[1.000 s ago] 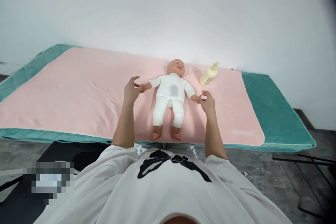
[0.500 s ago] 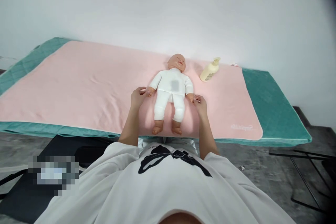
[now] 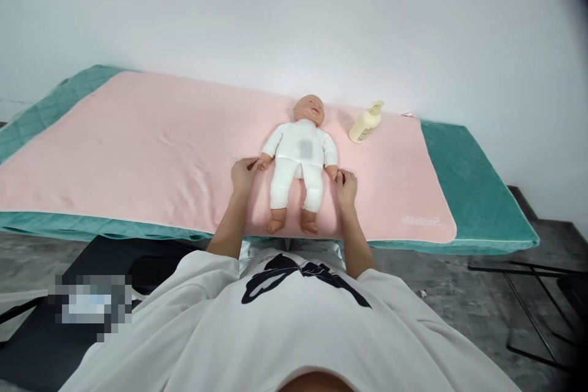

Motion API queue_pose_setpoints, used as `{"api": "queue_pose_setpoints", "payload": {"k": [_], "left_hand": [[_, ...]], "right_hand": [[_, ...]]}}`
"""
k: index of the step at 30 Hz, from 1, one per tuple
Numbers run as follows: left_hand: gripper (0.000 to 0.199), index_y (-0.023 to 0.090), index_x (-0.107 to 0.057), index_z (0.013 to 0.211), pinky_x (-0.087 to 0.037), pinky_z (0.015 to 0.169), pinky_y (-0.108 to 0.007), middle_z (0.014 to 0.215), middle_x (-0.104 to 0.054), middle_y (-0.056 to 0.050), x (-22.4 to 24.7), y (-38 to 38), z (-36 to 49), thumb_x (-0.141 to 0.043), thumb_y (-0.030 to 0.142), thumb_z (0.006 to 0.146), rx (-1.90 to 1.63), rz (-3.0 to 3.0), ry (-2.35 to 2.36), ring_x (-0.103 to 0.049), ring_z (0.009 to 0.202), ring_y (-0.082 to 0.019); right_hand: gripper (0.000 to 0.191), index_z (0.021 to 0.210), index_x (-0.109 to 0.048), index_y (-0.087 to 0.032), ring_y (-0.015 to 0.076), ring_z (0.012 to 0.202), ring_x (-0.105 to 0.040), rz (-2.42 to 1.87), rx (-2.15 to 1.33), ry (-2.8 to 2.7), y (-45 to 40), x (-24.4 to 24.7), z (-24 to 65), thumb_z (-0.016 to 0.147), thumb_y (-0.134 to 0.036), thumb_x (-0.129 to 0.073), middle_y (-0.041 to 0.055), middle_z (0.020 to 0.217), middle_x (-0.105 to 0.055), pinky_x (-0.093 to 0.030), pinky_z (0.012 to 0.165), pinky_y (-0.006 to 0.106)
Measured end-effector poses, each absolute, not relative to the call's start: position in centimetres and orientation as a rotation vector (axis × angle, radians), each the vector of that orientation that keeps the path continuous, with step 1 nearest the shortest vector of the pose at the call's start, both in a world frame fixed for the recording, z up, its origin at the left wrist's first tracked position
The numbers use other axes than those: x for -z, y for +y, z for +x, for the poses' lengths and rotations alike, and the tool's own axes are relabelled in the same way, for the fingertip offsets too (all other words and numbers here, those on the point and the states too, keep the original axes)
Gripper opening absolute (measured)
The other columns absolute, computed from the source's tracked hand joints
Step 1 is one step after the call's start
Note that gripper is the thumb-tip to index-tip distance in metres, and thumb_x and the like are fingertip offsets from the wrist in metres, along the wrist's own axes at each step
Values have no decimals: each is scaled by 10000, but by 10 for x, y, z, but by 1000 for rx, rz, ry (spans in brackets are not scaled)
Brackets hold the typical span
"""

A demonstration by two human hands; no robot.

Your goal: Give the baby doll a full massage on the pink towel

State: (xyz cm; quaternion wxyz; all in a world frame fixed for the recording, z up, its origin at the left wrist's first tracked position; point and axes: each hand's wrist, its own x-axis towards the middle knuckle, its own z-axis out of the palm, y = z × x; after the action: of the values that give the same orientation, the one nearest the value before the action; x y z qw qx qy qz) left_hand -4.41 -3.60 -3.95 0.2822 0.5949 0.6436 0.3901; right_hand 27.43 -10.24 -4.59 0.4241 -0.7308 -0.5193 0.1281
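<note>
A baby doll (image 3: 301, 141) with a white cloth body lies on its back on a pink blanket (image 3: 151, 141), its head toward the wall and its feet near the front edge. My left hand (image 3: 243, 174) pinches the doll's hand on the left side of the picture, thumb and fingers closed on it. On the other side my right hand (image 3: 346, 186) has its fingers closed at the doll's other hand. Both doll arms lie out beside its body. Beyond my right hand, a cream pump bottle (image 3: 366, 123) lies tilted on the blanket beside the doll.
The blanket covers a green padded mat (image 3: 478, 184) on a bed-like surface against a white wall (image 3: 294, 18). Below left is a black chair (image 3: 41, 343) with a blurred patch over it. Black metal legs (image 3: 528, 306) stand on the grey floor at right.
My right hand has shifted slightly left and its fingers have closed at the doll's hand. My left fingers have drawn together in a pinch. The doll lies almost unchanged.
</note>
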Motion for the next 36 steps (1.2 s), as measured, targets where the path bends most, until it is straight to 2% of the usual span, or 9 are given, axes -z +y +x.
{"api": "queue_pose_setpoints", "payload": {"k": [6, 12, 15, 17, 20, 24, 29, 32, 36], "left_hand": [[349, 184, -771, 961, -515, 858, -354, 1027, -759, -98, 37, -37, -44, -533, 425, 879, -1071, 1670, 1720, -693, 950, -262], [421, 152, -714, 1130, -504, 885, -334, 1096, -739, -113, 38, -41, -42, -479, 427, 914, -1095, 1650, 1763, -681, 999, -251], [437, 146, -710, 1116, -505, 858, -326, 1060, -742, -112, 42, -41, -43, -447, 444, 933, -1115, 1673, 1725, -684, 946, -233], [442, 146, -694, 1135, -507, 860, -320, 1062, -738, -111, 44, -41, -42, -493, 471, 913, -1124, 1682, 1715, -682, 945, -229], [489, 156, -666, 1175, -506, 910, -334, 1104, -724, -114, 47, -39, -41, -674, 461, 793, -1105, 1715, 1737, -669, 1006, -249], [537, 180, -652, 1184, -493, 966, -377, 1132, -709, -123, 48, -36, -40, -766, 375, 698, -1043, 1739, 1802, -645, 1068, -280], [447, 176, -638, 1181, -528, 905, -334, 1100, -716, -102, 51, -35, -42, -682, 314, 758, -1138, 1627, 1747, -673, 1001, -232], [476, 178, -592, 1238, -533, 918, -286, 1190, -689, -100, 52, -34, -46, -648, 263, 772, -1277, 1486, 1687, -674, 1048, -193], [479, 147, -574, 1258, -538, 927, -259, 1304, -634, -140, 49, -24, -51, -625, 220, 787, -1362, 1320, 1604, -674, 1094, -185]], "right_hand": [[449, 1048, -675, -136, 270, 1072, -567, -1812, -260, -1326, -101, 50, 273, 951, -401, -326, 164, 1117, -684, -429, 1016, 445], [478, 1126, -646, -133, 258, 1114, -563, -1791, -261, -1259, -106, 50, 270, 973, -455, -327, 167, 1164, -657, -427, 1028, 422], [470, 1123, -643, -130, 261, 1111, -562, -1796, -264, -1240, -108, 51, 270, 970, -453, -337, 170, 1164, -653, -427, 1025, 430], [466, 1131, -637, -134, 257, 1095, -566, -1786, -270, -1220, -109, 52, 269, 960, -471, -365, 167, 1160, -651, -440, 1008, 427], [461, 1168, -615, -144, 257, 1078, -565, -1774, -270, -1226, -109, 54, 269, 918, -500, -460, 161, 1165, -644, -462, 978, 420], [470, 1199, -586, -153, 288, 1140, -523, -1811, -210, -1321, -106, 58, 270, 837, -453, -588, 172, 1224, -616, -433, 1024, 453], [453, 1217, -561, -154, 272, 1134, -537, -1774, -215, -1318, -104, 66, 277, 806, -344, -589, 166, 1232, -580, -447, 1025, 439], [456, 1213, -554, -172, 231, 1092, -576, -1694, -282, -1228, -101, 70, 285, 778, -303, -590, 148, 1256, -544, -475, 1007, 408], [562, 1243, -518, -202, 195, 1098, -596, -1552, -493, -1054, -93, 72, 299, 709, -314, -653, 105, 1287, -546, -496, 1004, 400]]}}
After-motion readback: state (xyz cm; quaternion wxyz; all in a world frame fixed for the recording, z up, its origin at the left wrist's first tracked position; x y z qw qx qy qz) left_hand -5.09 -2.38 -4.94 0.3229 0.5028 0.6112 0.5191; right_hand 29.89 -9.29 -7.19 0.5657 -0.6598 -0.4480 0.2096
